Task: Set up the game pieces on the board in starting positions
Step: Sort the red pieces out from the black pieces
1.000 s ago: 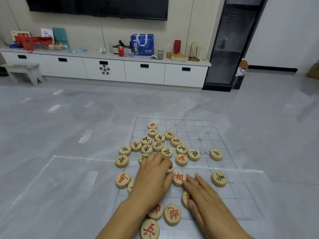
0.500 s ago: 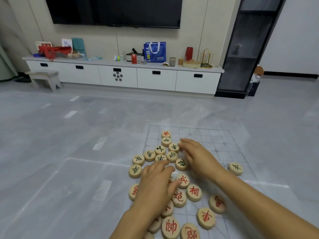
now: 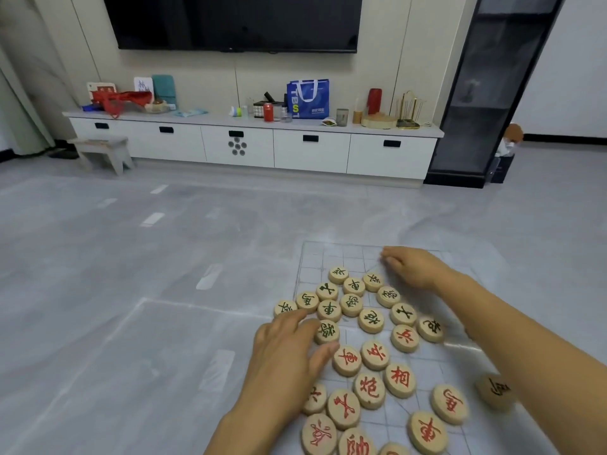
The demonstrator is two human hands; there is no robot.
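**Head view: both hands over a heap of wooden discs on a clear board**

Head camera looks down at a transparent gridded board (image 3: 331, 254) lying on a grey floor (image 3: 131, 290), with round wooden game pieces heaped on its near and middle part rather than set on grid points. Pieces with dark characters, such as one at (image 3: 329, 311), cluster toward 12 o'clock of the heap; pieces with red characters, such as one at (image 3: 399, 379), crowd toward 6 o'clock. One dark-marked piece (image 3: 495, 390) lies apart at 3 o'clock of the red group, near the board's right edge.

The left hand (image 3: 289, 353) rests palm down at 9 o'clock of the heap, fingers spread loosely and lying flat on the pieces there; the thumb touches a red-marked piece (image 3: 346, 359). It grips nothing that can be seen.

The right hand (image 3: 414, 267) reaches to the far part of the board, at 1 o'clock of the heap, its forearm crossing above the right-side pieces. Its fingers are curled together with the tips down at the grid; whether they pinch a piece cannot be told.

Beyond the board, at 12 o'clock, a white cabinet (image 3: 312, 152) stands under a dark television (image 3: 236, 21).
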